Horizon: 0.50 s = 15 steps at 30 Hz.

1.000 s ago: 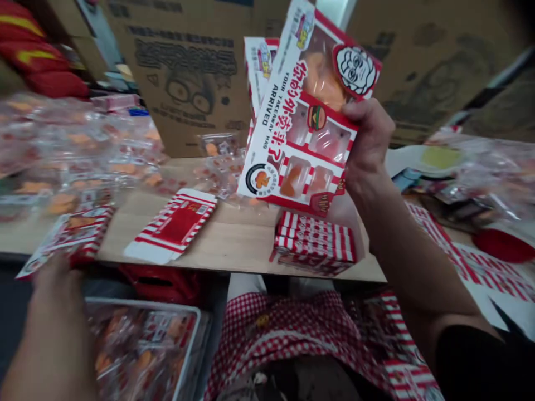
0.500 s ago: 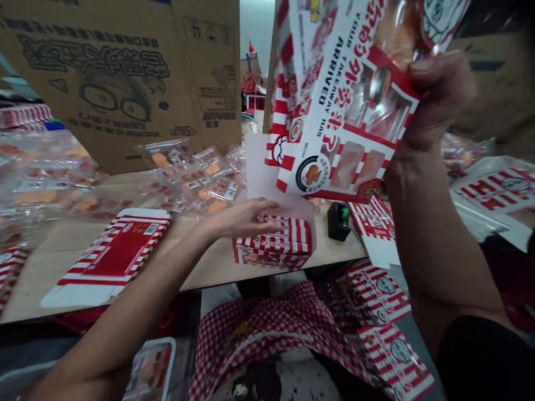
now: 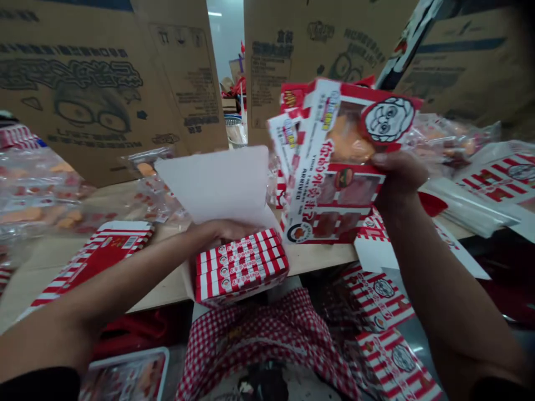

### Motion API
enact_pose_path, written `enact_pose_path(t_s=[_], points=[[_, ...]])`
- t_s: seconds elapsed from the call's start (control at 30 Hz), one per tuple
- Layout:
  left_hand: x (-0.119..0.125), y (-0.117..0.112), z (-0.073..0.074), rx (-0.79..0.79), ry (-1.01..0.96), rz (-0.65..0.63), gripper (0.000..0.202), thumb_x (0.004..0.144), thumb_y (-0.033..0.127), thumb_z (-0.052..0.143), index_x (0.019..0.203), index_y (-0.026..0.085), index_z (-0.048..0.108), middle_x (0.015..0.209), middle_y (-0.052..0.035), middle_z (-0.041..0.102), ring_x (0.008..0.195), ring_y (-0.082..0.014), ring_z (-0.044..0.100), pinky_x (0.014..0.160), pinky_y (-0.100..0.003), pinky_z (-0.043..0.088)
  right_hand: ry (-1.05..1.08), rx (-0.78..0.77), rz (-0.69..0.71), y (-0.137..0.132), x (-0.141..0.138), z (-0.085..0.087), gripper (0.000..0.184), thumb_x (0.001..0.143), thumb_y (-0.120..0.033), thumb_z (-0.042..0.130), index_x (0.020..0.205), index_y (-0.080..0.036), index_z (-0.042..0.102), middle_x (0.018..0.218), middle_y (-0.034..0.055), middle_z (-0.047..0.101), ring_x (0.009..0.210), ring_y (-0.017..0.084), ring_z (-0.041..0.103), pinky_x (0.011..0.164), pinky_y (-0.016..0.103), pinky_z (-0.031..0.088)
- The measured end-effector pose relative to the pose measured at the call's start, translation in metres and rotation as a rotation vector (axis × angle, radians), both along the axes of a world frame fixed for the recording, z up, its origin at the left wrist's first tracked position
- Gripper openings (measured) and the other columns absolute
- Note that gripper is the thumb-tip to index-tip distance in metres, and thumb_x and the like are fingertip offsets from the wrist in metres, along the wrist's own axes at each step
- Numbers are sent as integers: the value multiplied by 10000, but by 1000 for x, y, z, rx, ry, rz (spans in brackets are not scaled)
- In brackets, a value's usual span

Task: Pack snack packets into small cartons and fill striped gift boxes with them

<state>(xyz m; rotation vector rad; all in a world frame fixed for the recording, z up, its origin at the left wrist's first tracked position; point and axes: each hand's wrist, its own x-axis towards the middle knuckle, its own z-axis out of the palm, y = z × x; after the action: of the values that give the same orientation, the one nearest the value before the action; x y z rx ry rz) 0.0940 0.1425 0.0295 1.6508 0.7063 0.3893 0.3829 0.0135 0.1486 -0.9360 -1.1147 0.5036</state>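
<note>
My right hand [image 3: 397,175] is closed on a red-and-white toy food package [image 3: 334,167] with clear windows and a cartoon face, held upright above the table's front edge. A second like package shows just behind it. My left hand [image 3: 223,229] grips the top of a red-and-white striped carton [image 3: 240,264] whose white lid flap [image 3: 217,184] stands raised. The carton sits at the wooden table's [image 3: 167,287] front edge, tilted toward me. Only part of the left fingers shows behind the carton's rim.
A flat folded striped carton [image 3: 100,253] lies on the left. Clear bags of orange toy pieces [image 3: 37,195] pile at the left and back. Large cardboard boxes [image 3: 104,83] stand behind. More flat cartons [image 3: 384,328] lie at lower right, a tray [image 3: 125,376] below left.
My left hand has lifted the striped carton's lid flap and tipped the carton toward me. My right hand has lowered the package toward the carton.
</note>
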Motion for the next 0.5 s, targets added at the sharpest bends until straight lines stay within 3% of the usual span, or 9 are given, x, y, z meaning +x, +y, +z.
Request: enact_pose_path(t_s=[0.1, 0.2, 0.3, 0.4, 0.5], points=[[-27, -16, 13, 170, 124, -145, 256, 747, 407, 794, 986, 316, 782, 1076, -77, 802, 1072, -272, 734, 1012, -463, 525, -98, 71, 396, 22, -35, 15, 464, 590, -321, 619, 1027, -169, 635, 1114, 93, 714, 1200, 334, 628, 1055, 550, 500], [-56, -42, 28, 417, 262, -93, 261, 836, 460, 706, 1046, 325, 783, 1090, -66, 801, 1058, -271, 735, 982, -402, 534, -389, 269, 622, 45, -69, 37, 750, 693, -377, 670, 1395, -178, 495, 1488, 77, 535, 1408, 301, 462, 1212, 495, 328], [-79, -71, 31, 680, 458, -59, 348, 917, 452, 591, 1163, 265, 750, 1179, -130, 769, 1098, -314, 711, 1029, -451, 485, -892, 376, 657, 62, -101, 56, 934, 798, -527, 615, 1588, -182, 255, 1651, 84, 298, 1498, 323, 314, 1236, 509, 246], [-94, -90, 24, 816, 538, -42, 436, 943, 400, 534, 1319, 223, 667, 1302, -169, 708, 1217, -338, 649, 1123, -511, 390, -1303, 385, 593, 71, -130, 58, 971, 860, -623, 526, 1640, -202, 128, 1561, 121, 376, 1409, 366, 418, 1148, 580, 355], [-103, -97, 19, 799, 417, -2, 377, 948, 372, 545, 1272, 248, 692, 1262, -128, 729, 1213, -301, 653, 1134, -466, 402, -1464, 344, 564, 75, -150, 41, 959, 860, -641, 572, 1647, -303, 142, 1464, 124, 447, 1305, 385, 498, 1070, 615, 428]])
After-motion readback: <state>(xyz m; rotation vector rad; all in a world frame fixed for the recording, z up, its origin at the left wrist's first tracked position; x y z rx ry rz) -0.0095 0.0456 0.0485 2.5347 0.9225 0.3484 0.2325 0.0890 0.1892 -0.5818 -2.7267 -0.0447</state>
